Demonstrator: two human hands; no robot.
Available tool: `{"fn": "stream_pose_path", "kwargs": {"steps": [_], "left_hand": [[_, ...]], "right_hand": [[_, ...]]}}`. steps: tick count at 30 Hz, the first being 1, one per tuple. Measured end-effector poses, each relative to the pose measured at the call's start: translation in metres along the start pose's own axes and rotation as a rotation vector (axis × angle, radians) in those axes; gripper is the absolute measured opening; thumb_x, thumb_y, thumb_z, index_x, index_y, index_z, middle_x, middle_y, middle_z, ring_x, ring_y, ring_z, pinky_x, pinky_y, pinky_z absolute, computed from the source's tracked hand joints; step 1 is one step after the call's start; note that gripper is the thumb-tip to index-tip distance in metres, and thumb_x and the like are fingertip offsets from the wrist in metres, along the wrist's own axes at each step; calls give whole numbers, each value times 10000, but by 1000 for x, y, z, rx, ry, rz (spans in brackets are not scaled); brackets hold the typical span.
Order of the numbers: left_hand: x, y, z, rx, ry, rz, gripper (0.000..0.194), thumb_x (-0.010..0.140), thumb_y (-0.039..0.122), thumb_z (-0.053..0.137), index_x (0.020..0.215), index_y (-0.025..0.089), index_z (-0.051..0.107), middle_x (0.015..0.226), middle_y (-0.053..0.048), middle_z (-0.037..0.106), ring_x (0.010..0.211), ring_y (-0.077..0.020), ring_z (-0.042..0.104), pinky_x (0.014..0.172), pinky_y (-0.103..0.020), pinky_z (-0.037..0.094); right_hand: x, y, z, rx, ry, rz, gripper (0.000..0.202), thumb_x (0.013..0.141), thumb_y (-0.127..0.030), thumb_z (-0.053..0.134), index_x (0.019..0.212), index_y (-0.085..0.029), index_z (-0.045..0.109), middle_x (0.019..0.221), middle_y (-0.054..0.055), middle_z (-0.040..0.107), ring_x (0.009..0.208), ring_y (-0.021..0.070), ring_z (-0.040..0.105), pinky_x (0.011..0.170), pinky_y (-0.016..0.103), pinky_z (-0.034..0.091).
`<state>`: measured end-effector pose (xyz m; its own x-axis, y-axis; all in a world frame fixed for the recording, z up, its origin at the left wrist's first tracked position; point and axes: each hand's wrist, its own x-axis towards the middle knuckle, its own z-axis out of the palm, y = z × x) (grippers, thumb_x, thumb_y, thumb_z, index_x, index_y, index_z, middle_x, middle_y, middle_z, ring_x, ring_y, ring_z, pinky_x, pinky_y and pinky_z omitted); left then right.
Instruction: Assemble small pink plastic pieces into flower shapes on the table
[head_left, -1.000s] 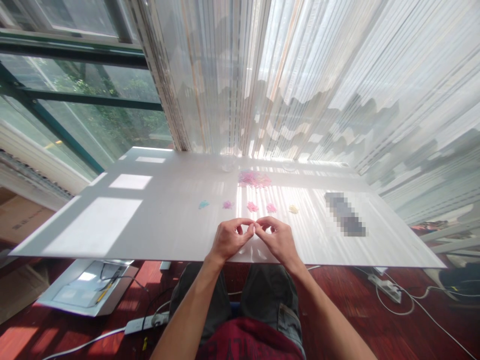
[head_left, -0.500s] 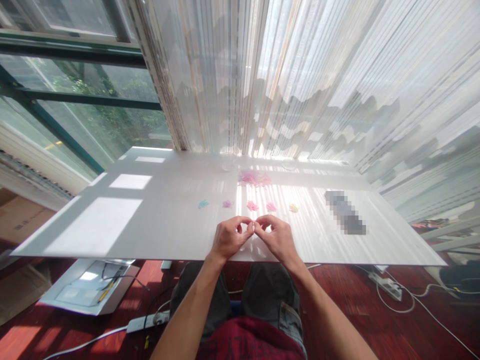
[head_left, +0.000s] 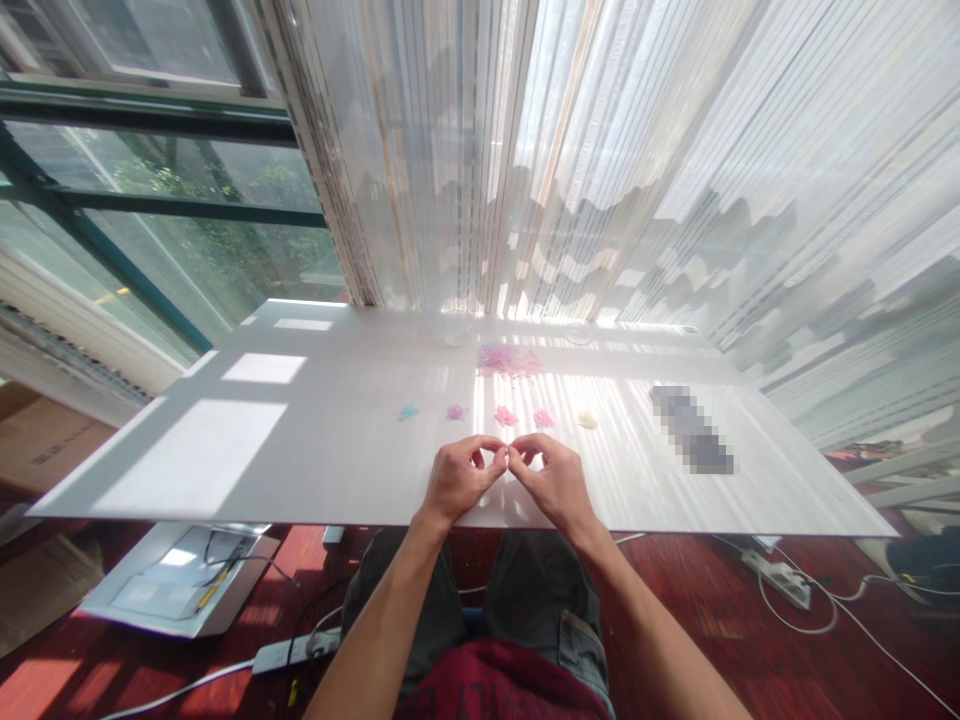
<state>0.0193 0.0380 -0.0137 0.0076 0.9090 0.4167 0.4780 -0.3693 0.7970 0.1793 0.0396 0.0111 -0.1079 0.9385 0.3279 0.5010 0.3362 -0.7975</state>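
Left hand (head_left: 466,476), right hand (head_left: 550,474): fingertips pinching together, any contents indiscernible. Red pile (head_left: 505,415) lying just beyond; straying knuckles possibly scattering it.

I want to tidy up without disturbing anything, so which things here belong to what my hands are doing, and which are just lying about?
Probably in use, just beyond your left hand and right hand:
turquoise pile
purple pile
red pile
pink pile
yellow pile
larger mixed pile behind

Probably just lying about:
dark pixelated object
white box
power strip
cardboard box
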Motion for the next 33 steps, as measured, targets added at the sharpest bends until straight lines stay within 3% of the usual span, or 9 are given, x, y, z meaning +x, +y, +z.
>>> {"fn": "stream_pose_path", "kwargs": {"steps": [7, 24, 33], "left_hand": [[2, 2, 0, 20, 33, -25, 106, 835, 258, 682, 839, 194, 766, 670, 8, 736, 513, -100, 580, 542, -205, 462], [-1, -4, 2, 23, -13, 51, 112, 882, 266, 675, 884, 223, 779, 797, 13, 787, 549, -102, 634, 594, -204, 496], [-4, -5, 3, 120, -1, 109, 84, 880, 250, 684, 907, 223, 759, 825, 13, 791, 593, -116, 673, 624, -216, 504]], "right_hand": [[-5, -1, 0, -104, 69, -91, 143, 877, -319, 626, 849, -206, 709, 815, 49, 733, 716, 198, 644, 705, 326, 524], [2, 3, 1, -172, 7, -79, 81, 858, -234, 656, 839, -200, 727, 804, 36, 743, 709, 190, 652, 702, 315, 506], [8, 5, 0, -263, -20, -143, 83, 835, -198, 679, 753, -209, 668, 746, 16, 671, 709, 183, 617, 685, 297, 467]]}}
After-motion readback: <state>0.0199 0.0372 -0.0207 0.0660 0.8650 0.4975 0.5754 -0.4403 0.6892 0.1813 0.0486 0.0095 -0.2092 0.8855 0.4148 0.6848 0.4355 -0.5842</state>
